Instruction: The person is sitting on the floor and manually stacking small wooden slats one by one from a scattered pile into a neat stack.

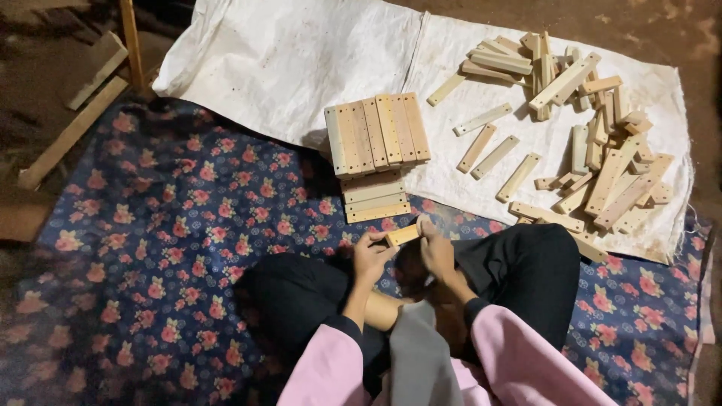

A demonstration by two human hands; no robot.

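Head view: left hand (370,256) and right hand (436,248) are both gripping one short wooden strip (404,234) between them, above crossed legs. Just beyond, a neat stack of strips (376,146) is sitting at the floral mat's (150,248) edge; a loose pile (594,143) is lying on the white sack (301,53).

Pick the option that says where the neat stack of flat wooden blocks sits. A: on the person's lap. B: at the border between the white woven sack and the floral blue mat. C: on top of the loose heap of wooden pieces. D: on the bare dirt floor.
B: the neat stack of flat wooden blocks straddles the edge of the white woven sack, with its lower blocks over the floral blue mat.
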